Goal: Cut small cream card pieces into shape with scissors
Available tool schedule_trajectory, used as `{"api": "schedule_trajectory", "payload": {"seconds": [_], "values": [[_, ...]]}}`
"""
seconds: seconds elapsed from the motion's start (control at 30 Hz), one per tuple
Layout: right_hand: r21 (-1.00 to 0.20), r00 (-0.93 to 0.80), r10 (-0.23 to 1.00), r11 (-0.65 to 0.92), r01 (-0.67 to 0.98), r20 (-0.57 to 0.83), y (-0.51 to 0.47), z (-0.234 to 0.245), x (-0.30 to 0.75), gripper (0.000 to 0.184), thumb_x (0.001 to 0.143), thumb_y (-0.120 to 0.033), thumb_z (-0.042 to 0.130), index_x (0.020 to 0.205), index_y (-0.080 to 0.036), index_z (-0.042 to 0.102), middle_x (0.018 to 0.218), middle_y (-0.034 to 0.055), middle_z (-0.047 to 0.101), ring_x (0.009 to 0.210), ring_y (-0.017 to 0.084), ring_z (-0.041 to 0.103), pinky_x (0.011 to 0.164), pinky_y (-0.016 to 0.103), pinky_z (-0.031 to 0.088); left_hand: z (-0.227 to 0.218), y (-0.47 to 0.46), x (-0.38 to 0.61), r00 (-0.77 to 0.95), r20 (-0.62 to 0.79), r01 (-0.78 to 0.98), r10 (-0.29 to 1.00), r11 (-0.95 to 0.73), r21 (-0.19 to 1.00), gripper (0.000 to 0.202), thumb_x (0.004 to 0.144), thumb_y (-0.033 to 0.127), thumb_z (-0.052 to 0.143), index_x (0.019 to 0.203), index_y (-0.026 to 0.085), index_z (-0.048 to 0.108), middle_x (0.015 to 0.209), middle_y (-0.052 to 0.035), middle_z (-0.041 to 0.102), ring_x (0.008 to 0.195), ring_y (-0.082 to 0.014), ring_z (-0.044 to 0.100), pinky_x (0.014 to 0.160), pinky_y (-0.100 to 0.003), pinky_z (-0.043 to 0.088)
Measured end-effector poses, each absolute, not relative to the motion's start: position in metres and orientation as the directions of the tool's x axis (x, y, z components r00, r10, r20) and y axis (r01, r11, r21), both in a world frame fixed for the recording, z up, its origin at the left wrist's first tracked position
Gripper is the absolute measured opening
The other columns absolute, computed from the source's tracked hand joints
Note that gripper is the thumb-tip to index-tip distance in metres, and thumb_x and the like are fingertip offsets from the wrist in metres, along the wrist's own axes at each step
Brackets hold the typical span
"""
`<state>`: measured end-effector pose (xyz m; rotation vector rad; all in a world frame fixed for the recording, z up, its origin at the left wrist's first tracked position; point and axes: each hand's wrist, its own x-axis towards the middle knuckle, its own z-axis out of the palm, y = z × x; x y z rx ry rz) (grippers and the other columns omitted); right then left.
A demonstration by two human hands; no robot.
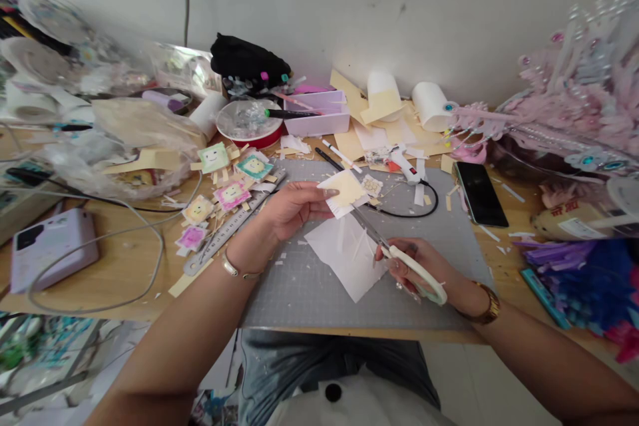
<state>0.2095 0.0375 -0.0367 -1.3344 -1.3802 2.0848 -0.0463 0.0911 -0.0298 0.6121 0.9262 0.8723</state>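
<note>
Between the thumb and fingers of my left hand (294, 208) is a small white and pale-yellow paper piece (345, 193), with short slits along its lower left edge. My right hand (412, 266) is closed round the white handles of a pair of scissors (418, 271). The scissor blades point up and left to the lower right edge of the paper; whether they touch it I cannot tell. Below both hands a white paper sheet (344, 259) lies on the grey cutting mat (289, 293). Several small paper faces, one of them pink (232, 195), lie left of my left hand.
A metal ruler (224, 229) lies left of the mat. Behind the paper are a hot glue gun (410, 168) with a black cable, pens and a lilac box (319, 121). A phone (480, 194) and pink beaded decorations (564, 93) are at right, a lilac device (54, 249) at left.
</note>
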Motion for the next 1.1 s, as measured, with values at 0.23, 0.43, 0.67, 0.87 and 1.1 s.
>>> {"api": "schedule_trajectory", "payload": {"seconds": [0.23, 0.43, 0.67, 0.87, 1.1], "values": [[-0.841, -0.503, 0.684, -0.501, 0.202, -0.528, 0.0355, -0.0302, 0.2056, 0.039, 0.068, -0.047, 0.074, 0.083, -0.015, 0.059, 0.049, -0.0083, 0.048, 0.031, 0.003, 0.036, 0.029, 0.017, 0.034, -0.0292, 0.0907, -0.0453, 0.325, -0.414, -0.370, 0.850, 0.517, 0.772, 0.006, 0.074, 0.013, 0.072, 0.078, 0.009, 0.073, 0.079, -0.0119, 0.076, 0.067, -0.0161, 0.070, 0.070, -0.026, 0.058], [-0.808, -0.508, 0.648, -0.557, 0.194, -0.568, 0.0359, -0.0354, 0.2088, 0.034, 0.070, -0.041, 0.072, 0.087, -0.015, 0.058, 0.051, -0.0070, 0.052, 0.033, 0.005, 0.042, 0.029, 0.015, 0.034, -0.0292, 0.0920, -0.0486, 0.289, -0.392, -0.384, 0.873, 0.481, 0.788, 0.007, 0.074, 0.013, 0.071, 0.080, 0.010, 0.074, 0.076, -0.0104, 0.075, 0.069, -0.0161, 0.070, 0.068, -0.025, 0.058], [-0.849, -0.545, 0.656, -0.460, 0.260, -0.522, 0.0378, -0.0322, 0.2105, 0.039, 0.070, -0.048, 0.072, 0.085, -0.014, 0.059, 0.049, -0.0045, 0.054, 0.035, 0.006, 0.044, 0.032, 0.015, 0.034, -0.0302, 0.0917, -0.0495, 0.294, -0.377, -0.387, 0.878, 0.470, 0.794, 0.007, 0.074, 0.015, 0.072, 0.079, 0.009, 0.073, 0.077, -0.0106, 0.075, 0.068, -0.0159, 0.070, 0.067, -0.025, 0.057], [-0.840, -0.544, 0.652, -0.495, 0.223, -0.529, 0.0380, -0.0334, 0.2087, 0.036, 0.067, -0.045, 0.072, 0.082, -0.016, 0.057, 0.046, -0.0055, 0.053, 0.033, 0.006, 0.042, 0.030, 0.016, 0.032, -0.0309, 0.0912, -0.0478, 0.323, -0.372, -0.380, 0.870, 0.480, 0.791, 0.011, 0.073, 0.016, 0.074, 0.081, 0.009, 0.074, 0.079, -0.0112, 0.075, 0.070, -0.0162, 0.070, 0.068, -0.025, 0.057], [-0.848, -0.546, 0.662, -0.490, 0.203, -0.514, 0.0379, -0.0328, 0.2071, 0.035, 0.068, -0.044, 0.072, 0.083, -0.016, 0.058, 0.047, -0.0070, 0.050, 0.033, 0.005, 0.040, 0.030, 0.016, 0.033, -0.0294, 0.0901, -0.0465, 0.315, -0.384, -0.350, 0.868, 0.482, 0.803, 0.012, 0.073, 0.017, 0.074, 0.083, 0.010, 0.074, 0.082, -0.0114, 0.075, 0.071, -0.0160, 0.070, 0.071, -0.026, 0.056]]}}
